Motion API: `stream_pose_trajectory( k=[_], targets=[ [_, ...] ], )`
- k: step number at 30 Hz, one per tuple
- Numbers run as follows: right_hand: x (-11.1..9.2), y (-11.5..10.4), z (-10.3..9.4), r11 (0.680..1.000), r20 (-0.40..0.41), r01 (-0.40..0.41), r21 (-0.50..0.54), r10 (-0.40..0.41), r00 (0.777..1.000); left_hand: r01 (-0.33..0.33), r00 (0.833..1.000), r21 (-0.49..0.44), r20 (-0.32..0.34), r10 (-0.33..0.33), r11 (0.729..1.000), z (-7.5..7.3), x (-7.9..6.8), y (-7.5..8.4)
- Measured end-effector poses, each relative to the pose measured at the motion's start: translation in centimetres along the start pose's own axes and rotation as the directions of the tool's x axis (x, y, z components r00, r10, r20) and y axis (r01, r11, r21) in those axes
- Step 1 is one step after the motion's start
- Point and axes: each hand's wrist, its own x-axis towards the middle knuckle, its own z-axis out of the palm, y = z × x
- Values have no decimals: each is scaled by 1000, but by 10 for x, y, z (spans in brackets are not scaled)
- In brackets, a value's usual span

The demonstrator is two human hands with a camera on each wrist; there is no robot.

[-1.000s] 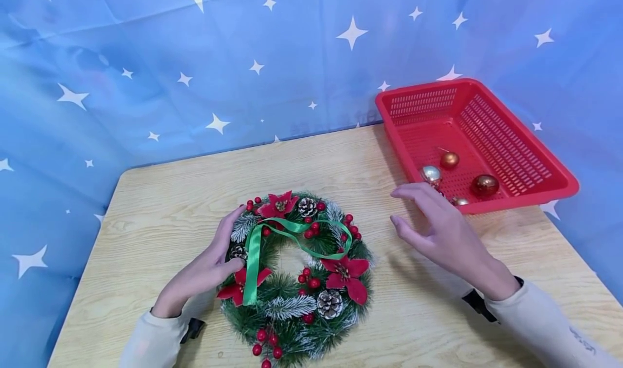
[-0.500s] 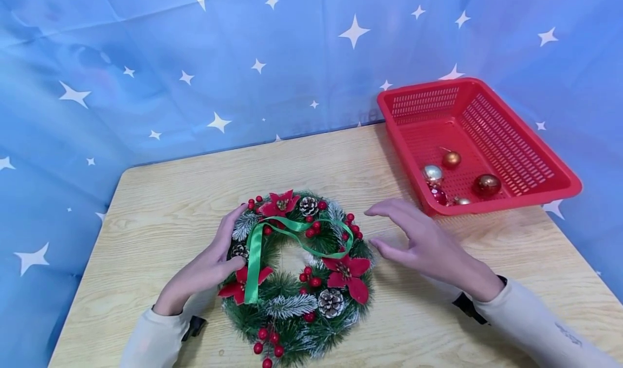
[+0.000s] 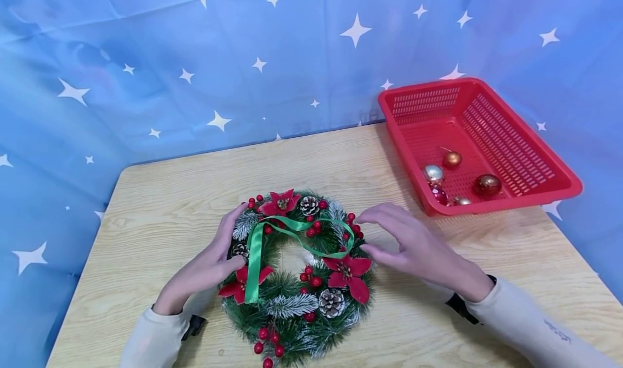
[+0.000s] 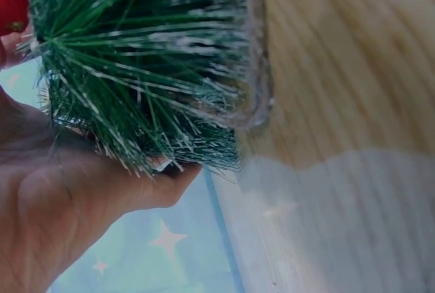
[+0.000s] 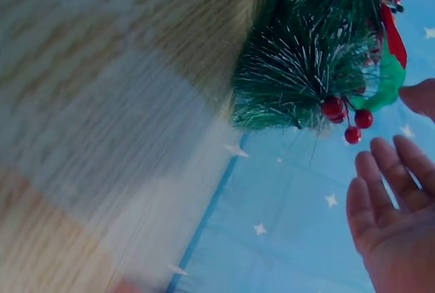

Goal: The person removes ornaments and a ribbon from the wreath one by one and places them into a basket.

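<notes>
A Christmas wreath (image 3: 279, 287) of frosted green sprigs, red poinsettias, berries and pinecones lies on the wooden table. A green ribbon (image 3: 253, 265) loops over its top. My left hand (image 3: 206, 268) grips the wreath's left side, thumb on top and fingers along the outer edge; in the left wrist view the sprigs (image 4: 136, 62) hide part of those fingers. At the right side, my right hand (image 3: 413, 243) has thumb and fingers spread apart, fingertips right by the berries (image 3: 354, 222). In the right wrist view, the palm (image 5: 408, 245) faces the wreath with nothing in it.
A red plastic basket (image 3: 576, 187) stands at the back right of the table (image 3: 194, 189). Inside it lie several ball ornaments, among them a bronze one (image 3: 488, 185) and a silver one (image 3: 432, 174). A blue star-patterned cloth (image 3: 292, 44) hangs behind the table.
My right hand has moved left and down, from in front of the basket to the wreath's right edge, uncovering a dark red ornament. The left hand and wreath have stayed put.
</notes>
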Motion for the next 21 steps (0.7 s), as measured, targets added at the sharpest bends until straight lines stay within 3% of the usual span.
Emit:
stream_pose_trajectory(
  k=[21],
  targets=[
    [8,2,13,1000,41,4,-6,-4,999,6,1000,0,-3,-6,1000,-1,-1,-1]
  ],
)
